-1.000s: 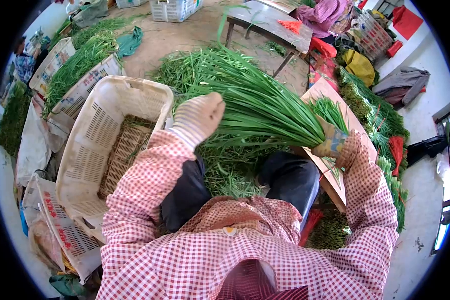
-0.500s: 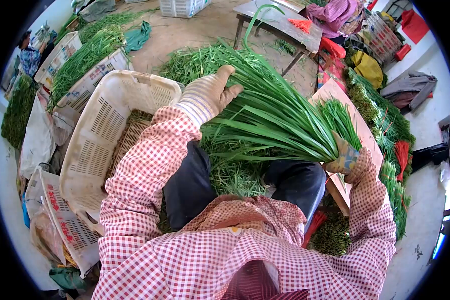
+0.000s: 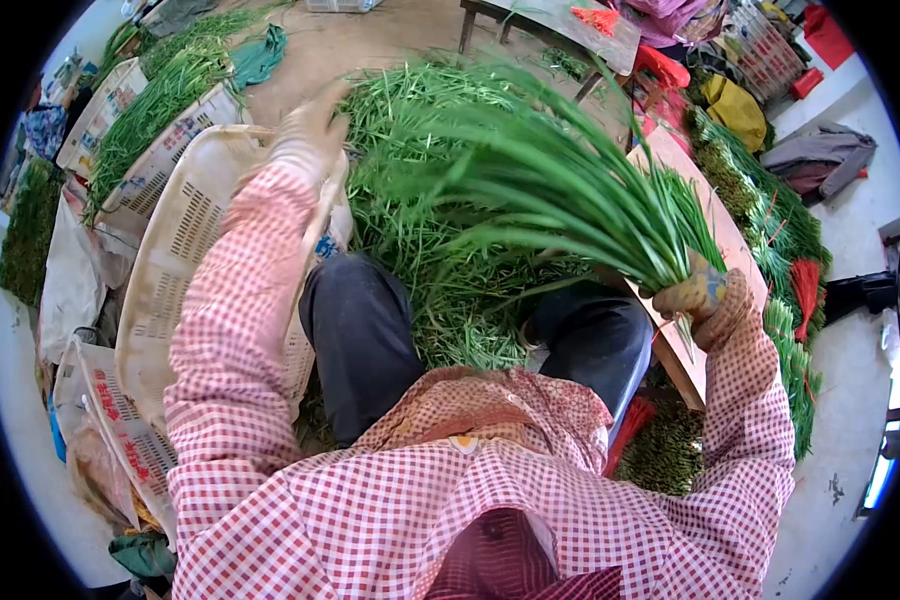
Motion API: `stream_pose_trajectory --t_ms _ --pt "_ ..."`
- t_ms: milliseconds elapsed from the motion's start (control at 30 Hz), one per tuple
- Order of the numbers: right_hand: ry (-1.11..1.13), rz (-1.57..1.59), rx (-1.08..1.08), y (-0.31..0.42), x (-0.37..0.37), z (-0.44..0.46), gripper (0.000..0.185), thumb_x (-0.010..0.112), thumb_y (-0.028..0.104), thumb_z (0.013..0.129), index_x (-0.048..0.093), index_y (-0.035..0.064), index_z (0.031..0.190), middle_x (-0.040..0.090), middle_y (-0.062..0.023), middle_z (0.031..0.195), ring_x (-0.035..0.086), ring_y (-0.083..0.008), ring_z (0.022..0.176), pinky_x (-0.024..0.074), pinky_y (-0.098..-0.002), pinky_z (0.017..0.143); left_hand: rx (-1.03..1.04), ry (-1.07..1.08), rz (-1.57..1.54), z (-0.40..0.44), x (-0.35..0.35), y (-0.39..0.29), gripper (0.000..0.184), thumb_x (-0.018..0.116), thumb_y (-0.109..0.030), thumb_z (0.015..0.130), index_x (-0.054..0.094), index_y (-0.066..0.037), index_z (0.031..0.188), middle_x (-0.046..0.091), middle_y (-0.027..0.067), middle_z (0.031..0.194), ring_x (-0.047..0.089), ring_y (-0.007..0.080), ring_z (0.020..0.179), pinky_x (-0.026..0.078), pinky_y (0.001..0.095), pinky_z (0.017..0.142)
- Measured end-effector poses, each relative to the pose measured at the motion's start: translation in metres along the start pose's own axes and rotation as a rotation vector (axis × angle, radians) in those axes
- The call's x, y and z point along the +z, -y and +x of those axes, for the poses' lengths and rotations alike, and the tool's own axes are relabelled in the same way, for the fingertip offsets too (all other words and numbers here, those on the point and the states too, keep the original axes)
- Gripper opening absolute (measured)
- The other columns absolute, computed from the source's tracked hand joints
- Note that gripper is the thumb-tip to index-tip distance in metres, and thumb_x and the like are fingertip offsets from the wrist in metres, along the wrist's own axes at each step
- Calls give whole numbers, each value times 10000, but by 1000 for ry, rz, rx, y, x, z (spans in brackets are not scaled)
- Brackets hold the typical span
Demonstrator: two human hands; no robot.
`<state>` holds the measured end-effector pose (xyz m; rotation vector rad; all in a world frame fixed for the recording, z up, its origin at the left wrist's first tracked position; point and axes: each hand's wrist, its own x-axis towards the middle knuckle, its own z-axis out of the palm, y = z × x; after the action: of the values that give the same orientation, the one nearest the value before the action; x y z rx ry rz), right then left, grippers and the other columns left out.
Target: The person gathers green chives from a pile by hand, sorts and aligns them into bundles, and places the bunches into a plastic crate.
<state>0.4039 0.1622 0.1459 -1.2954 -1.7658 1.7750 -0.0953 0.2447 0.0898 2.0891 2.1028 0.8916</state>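
My right hand (image 3: 692, 292), in a patterned work glove, is closed round the stem ends of a bunch of Chinese chives (image 3: 570, 190). The long flat leaves fan out up and to the left, blurred by motion. My left hand (image 3: 313, 125), in a pale glove with a striped cuff, is raised over the rim of the white plastic basket (image 3: 178, 250). It is smeared by motion, but thumb and fingers look apart and nothing shows in them. Below the bunch, a heap of loose green leaves (image 3: 385, 190) covers the floor in front of and between my knees.
A board (image 3: 660, 150) lies beside my right hand, with tied green bunches (image 3: 785, 260) and red ties (image 3: 805, 285) beyond it. A low table (image 3: 540, 30) stands ahead. Crates of greens (image 3: 155, 130) line the left. A person in purple (image 3: 670, 18) is at the upper right.
My left hand has moved left, away from the leaves, to the basket's rim. The bunch has swung upward a little in my right hand, which stays near the board.
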Motion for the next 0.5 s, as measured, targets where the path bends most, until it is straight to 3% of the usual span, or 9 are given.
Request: stream_pose_trajectory --t_ms 100,233,267,300,367,400,433,467,500 --pt "49 19 115 -18 -43 11 500 468 383 938 467 11 1271 597 -275 1052 615 -348 761 513 -447 571 -85 132 -46 -27 -13 20 300 560 -253 846 610 -52 1063 650 201 964 618 371 909 477 430 805" --pt "-3 -42 59 -10 -57 40 626 280 530 965 416 41 1332 585 -295 1061 624 -402 796 522 -465 525 -76 720 -170 -75 -35 -58 305 634 -328 814 698 -46 910 684 147 932 652 237 824 516 340 757" --pt "17 -90 -1 1 -52 45 623 279 529 967 408 47 1340 592 -282 1060 630 -391 799 523 -454 523 147 919 -547 -90 -23 -71 339 665 -368 794 707 -71 952 693 114 943 655 211 836 521 314 760" --pt "34 -137 -62 11 -48 50 620 278 528 969 400 54 1349 600 -268 1059 635 -379 802 524 -442 520 321 1078 -583 -98 -15 -102 428 693 -345 783 662 -44 1086 694 118 955 651 202 906 514 313 807" --pt "25 99 63 30 -30 56 564 462 433 929 392 74 1359 622 -211 1047 646 -318 808 515 -392 512 299 1332 -1011 -121 28 -151 914 777 -214 742 224 11 1434 513 196 1306 523 246 1184 435 372 993" --pt "14 181 103 40 -17 55 565 523 402 916 389 81 1362 629 -192 1043 649 -298 810 512 -375 509 285 1365 -1254 -130 55 -174 991 773 -201 750 111 -22 1465 400 188 1400 459 256 1243 418 401 1013" --pt "-73 -22 107 56 9 47 607 611 281 834 387 97 1368 636 -172 1037 648 -268 821 511 -360 528 131 1430 -1536 -135 69 -200 1048 809 -322 717 129 -48 1466 356 152 1421 414 260 1270 378 427 1047" --pt "-159 -224 117 69 34 40 698 699 159 752 384 113 1374 642 -152 1032 647 -238 832 510 -346 546 139 1446 -1531 -136 72 -211 1048 809 -322 717 129 -48 1466 356 152 1421 414 260 1270 378 427 1047" --pt "-227 -108 86 74 55 34 860 740 65 601 384 124 1381 647 -115 1045 639 -208 849 507 -317 622 65 1336 -1792 -135 75 -220 1060 772 -434 674 157 -69 1457 347 137 1422 399 266 1276 353 442 1062"
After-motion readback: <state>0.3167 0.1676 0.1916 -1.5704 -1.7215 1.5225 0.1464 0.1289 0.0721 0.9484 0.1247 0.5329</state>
